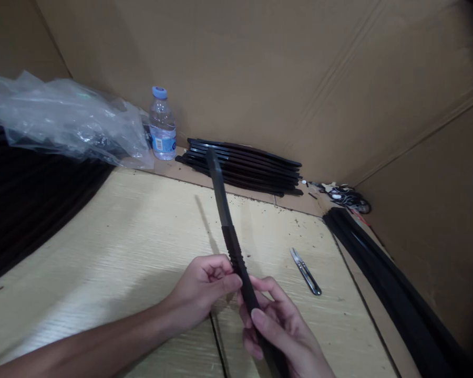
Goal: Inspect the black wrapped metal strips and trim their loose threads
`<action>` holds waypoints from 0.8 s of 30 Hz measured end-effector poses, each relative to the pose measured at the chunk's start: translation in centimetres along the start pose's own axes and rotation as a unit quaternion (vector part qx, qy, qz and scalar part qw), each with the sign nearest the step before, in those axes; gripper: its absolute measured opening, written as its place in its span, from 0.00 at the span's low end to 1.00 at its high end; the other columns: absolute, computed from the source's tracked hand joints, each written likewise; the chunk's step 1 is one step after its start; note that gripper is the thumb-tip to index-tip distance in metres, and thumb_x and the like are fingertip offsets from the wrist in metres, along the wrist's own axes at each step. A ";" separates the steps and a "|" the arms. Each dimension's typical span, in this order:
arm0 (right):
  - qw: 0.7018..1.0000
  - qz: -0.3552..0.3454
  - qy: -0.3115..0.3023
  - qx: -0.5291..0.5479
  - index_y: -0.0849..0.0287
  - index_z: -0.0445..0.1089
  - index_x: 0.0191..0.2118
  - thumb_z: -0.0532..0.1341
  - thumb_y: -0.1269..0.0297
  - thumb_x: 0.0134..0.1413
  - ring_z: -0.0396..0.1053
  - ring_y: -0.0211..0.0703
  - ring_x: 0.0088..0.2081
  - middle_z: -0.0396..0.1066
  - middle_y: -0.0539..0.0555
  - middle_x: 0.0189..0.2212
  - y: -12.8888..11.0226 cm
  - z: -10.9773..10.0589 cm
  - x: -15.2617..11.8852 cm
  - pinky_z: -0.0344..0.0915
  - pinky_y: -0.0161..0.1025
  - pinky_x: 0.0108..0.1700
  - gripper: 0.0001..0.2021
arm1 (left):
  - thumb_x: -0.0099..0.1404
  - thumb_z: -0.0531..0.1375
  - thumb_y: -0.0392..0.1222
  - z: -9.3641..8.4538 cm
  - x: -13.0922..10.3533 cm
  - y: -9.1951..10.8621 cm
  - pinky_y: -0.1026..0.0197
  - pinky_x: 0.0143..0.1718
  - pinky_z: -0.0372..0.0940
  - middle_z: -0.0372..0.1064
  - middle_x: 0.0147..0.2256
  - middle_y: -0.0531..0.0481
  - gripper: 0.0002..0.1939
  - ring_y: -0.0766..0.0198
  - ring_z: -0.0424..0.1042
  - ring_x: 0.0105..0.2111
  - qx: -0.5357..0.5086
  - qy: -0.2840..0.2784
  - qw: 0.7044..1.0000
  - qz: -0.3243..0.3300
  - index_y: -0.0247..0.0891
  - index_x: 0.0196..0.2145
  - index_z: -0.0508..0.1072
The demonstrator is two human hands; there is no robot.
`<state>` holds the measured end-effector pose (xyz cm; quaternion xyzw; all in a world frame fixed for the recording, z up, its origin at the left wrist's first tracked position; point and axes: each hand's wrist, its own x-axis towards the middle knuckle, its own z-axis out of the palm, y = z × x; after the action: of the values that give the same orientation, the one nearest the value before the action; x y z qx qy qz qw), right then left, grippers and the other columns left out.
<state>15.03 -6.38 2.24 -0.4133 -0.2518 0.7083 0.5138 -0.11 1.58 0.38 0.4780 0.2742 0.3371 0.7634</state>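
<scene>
Left hand (205, 287): curled, pinching black strip (232, 244)
Right hand (286, 325): gripping it lower
Black strip: near end seemingly cut off

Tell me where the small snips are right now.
In the head view, the small snips lie right of centre on the pale tabletop, between the right hand and the long black strips at far right.

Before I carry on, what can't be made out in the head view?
In the head view:
Black strip: near end cut off by the bottom edge.
Left hand: some fingertips hidden behind its thumb and the strip.
Dark material: outer side cut off by the left edge, part covered by plastic sheeting.
Bottle: small label print blurred.
Corner clutter: too small and tangled.
</scene>
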 end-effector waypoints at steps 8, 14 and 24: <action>0.997 0.040 -0.057 -0.046 0.61 0.67 0.42 0.72 0.64 0.39 0.56 0.25 0.14 0.66 0.45 0.21 0.7 -0.3 0.7 0.60 0.24 0.15 0.22 | 0.56 0.63 0.48 -0.1 -0.4 -0.2 0.67 0.22 0.47 0.54 0.20 0.57 0.16 0.72 0.53 0.21 0.031 0.024 0.999 -0.012 0.32 0.22 0.66; 0.999 0.032 0.002 -0.032 0.56 0.62 0.43 0.66 0.55 0.49 0.59 0.26 0.13 0.72 0.51 0.28 -0.1 0.4 0.0 0.56 0.23 0.12 0.19 | 0.61 0.59 0.47 0.1 -0.4 0.1 0.66 0.24 0.52 0.61 0.19 0.54 0.18 0.69 0.61 0.21 0.031 0.018 0.999 -0.006 0.35 0.20 0.61; 0.999 0.002 0.040 -0.014 0.57 0.70 0.47 0.68 0.59 0.45 0.62 0.33 0.22 0.72 0.54 0.30 0.0 0.4 0.0 0.57 0.28 0.20 0.21 | 0.55 0.63 0.54 -0.2 -0.1 -0.3 0.64 0.27 0.58 0.67 0.24 0.50 0.19 0.66 0.65 0.24 -0.011 -0.006 1.000 0.000 0.32 0.25 0.68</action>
<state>14.66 -6.35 2.47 -0.4491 -0.2401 0.6886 0.5162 -0.17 1.51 0.01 0.4720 0.2656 0.3371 0.7701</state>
